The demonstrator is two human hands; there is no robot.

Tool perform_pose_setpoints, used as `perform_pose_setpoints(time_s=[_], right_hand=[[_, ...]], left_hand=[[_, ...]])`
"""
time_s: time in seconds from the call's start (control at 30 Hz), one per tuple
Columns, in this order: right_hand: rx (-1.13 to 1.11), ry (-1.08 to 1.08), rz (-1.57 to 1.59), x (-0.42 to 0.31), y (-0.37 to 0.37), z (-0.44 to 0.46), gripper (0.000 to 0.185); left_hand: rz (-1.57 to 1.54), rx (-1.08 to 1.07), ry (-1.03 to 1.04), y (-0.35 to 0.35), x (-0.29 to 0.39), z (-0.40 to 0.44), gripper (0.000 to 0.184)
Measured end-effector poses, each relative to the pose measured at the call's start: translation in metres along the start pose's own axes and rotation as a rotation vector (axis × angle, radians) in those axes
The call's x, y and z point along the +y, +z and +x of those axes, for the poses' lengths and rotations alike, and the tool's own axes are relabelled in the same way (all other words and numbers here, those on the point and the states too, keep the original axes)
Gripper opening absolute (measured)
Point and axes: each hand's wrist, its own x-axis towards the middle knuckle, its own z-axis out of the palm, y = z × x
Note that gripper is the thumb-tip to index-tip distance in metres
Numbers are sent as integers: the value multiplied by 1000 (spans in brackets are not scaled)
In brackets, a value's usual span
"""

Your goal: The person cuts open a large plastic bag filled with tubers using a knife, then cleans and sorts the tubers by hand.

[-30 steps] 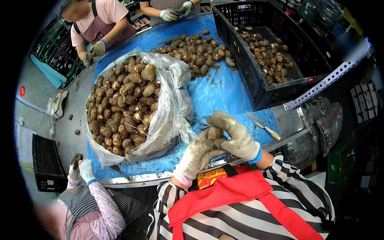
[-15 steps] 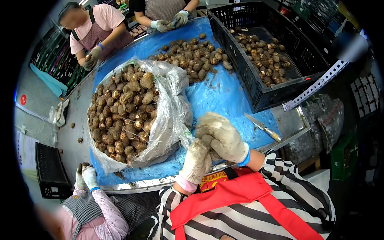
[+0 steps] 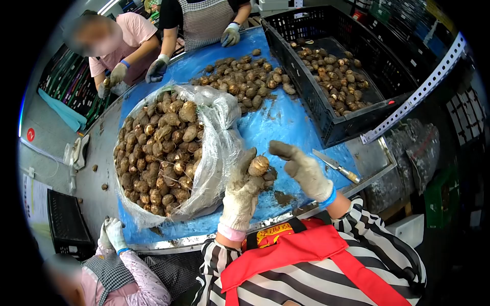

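Observation:
My left hand, in a soiled white knit glove, is closed around a small brown taro with a pale, scraped-looking end facing up. My right hand, gloved the same way with dark dirt on the fingers, is open just to the right, its fingers apart and nothing in them. Dark soil lies on the blue sheet below and between the hands. To the right of my right hand lies a knife with a wooden handle. Left of my left hand stands a clear plastic bag heaped with taros.
A loose pile of taros lies farther back on the sheet. At the back right a black crate holds more taros, beside a perforated metal strip. Three gloved co-workers stand around the table's far and left sides.
My hands have parted: the right has moved right and opened, and the taro now shows in my left. At the far side, a co-worker's hands have separated, one lowered toward the table.

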Motion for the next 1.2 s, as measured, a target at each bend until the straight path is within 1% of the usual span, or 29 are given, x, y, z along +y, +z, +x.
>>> perform_pose_setpoints(time_s=[0.03, 0.1, 0.13, 0.17, 0.2, 0.23, 0.3, 0.37, 0.4, 0.5, 0.53, 0.6, 0.7, 0.73, 0.77, 0.83, 0.87, 0.9, 0.97, 1.0, 1.07, 1.1, 1.13, 1.17, 1.2], right_hand=[[-39, -67, -55, 0, 5, 1, 54], [-66, 54, 27, 0, 11, 3, 51], [-85, 113, 70, -1, 15, 4, 50], [-108, 172, 112, -3, 20, 5, 49], [-42, 226, 234, -9, 27, 6, 41], [-19, 260, 347, -8, 32, 6, 40], [29, 327, 567, -8, 37, 6, 39], [68, 351, 684, -12, 37, 10, 37], [90, 364, 744, -14, 36, 12, 37], [37, 342, 710, -10, 31, 23, 28], [63, 343, 604, -12, 28, 30, 27], [104, 346, 397, -16, 28, 43, 25], [130, 239, 283, -12, 20, 45, 20], [90, 193, 351, 4, 13, 44, 14], [27, 176, 279, 13, 6, 39, 12], [-83, 139, 131, 14, 0, 35, 10], [-28, 156, 435, 32, 8, 30, 9], [-78, 10, -437, 2, 11, 33, 14], [-107, -207, -675, 1, 8, 33, 19], [-136, -194, -767, 0, 8, 35, 20], [-202, -169, -941, -4, 11, 40, 22], [-300, -162, -963, -11, 13, 44, 21], [-396, -154, -987, -23, 15, 49, 21], [-491, -146, -1012, -28, 16, 53, 20], [-523, -242, -818, -18, 14, 48, 18]], left_hand=[[10, -2, -11, 2, -1, -1, 76], [32, -1, -24, 7, 0, -2, 77], [-41, -3, -43, 10, 2, -5, 81], [-9, 23, -8, 9, 1, -4, 81], [22, 53, 29, 6, 0, -2, 82], [52, 82, 66, 7, 1, 0, 83], [122, 87, 65, 11, 8, 0, 85], [225, 60, 68, 11, 11, 0, 84], [343, 83, 98, 12, 9, 2, 82], [442, 40, 242, 6, 1, -1, 82], [400, 6, 271, 7, -2, -1, 82], [348, 16, 267, 7, -2, -3, 82], [334, 75, 307, 7, 9, -2, 83], [357, 116, 304, 5, 12, -2, 82], [380, 155, 298, 4, 14, -1, 82], [426, 152, 312, 0, 11, 2, 80], [449, 142, 316, 0, 10, 4, 79], [625, 104, 346, -2, 10, 4, 78], [976, 31, 414, -5, 11, 4, 77], [1019, 45, 455, -2, 14, 4, 77], [1127, 46, 402, -1, 20, 3, 79], [1180, 46, 375, -1, 22, 4, 79], [1280, 54, 408, -3, 21, 8, 78], [1253, 64, 427, -5, 20, 11, 78], [1225, 75, 450, -7, 19, 16, 77]])
